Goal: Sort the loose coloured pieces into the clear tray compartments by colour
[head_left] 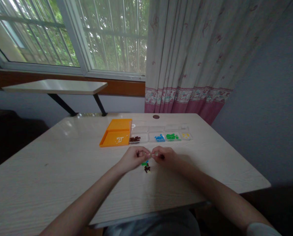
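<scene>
Head view shows the left hand (133,159) and right hand (168,158) at frame centre, fingers pinched on a tiny pale piece (150,154), apparently mid-fitting, which next calls for steady alignment.

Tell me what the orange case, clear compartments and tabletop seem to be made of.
Orange case: probably smooth molded plastic, judging by its even color and raised rims.
Clear compartments: likely glossy, rigid plastic, being see-through with edges that catch the light.
Tabletop: pale wood grain with a soft sheen, perhaps laminate, though real wood is possible.
</scene>
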`<move>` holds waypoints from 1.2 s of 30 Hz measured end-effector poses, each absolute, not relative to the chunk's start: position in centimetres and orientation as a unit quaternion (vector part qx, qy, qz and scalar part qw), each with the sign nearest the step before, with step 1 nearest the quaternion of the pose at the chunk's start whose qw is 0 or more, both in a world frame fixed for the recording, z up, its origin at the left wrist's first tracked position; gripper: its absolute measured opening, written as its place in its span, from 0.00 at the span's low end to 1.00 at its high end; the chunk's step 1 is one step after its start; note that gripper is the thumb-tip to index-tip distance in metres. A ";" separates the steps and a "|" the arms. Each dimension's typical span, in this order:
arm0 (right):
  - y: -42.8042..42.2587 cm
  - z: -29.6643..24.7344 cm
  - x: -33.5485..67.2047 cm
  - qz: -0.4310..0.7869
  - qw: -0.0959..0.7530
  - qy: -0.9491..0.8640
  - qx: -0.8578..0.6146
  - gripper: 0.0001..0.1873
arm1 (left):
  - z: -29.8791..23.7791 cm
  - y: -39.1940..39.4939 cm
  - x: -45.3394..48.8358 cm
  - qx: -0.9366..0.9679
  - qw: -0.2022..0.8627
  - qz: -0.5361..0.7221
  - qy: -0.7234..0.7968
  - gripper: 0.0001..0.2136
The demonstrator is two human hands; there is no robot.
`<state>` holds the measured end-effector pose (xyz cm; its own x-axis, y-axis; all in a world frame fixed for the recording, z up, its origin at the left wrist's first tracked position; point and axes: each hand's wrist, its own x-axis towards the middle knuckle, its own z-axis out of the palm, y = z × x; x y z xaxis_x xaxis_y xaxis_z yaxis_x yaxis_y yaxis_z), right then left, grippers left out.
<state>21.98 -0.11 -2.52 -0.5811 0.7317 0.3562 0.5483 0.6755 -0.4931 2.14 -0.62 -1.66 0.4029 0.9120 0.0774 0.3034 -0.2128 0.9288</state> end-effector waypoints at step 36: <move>-0.4 -1.0 22.3 0.215 0.077 -0.927 -0.296 0.13 | 0.1 1.0 0.2 0.540 0.374 0.614 0.438 0.14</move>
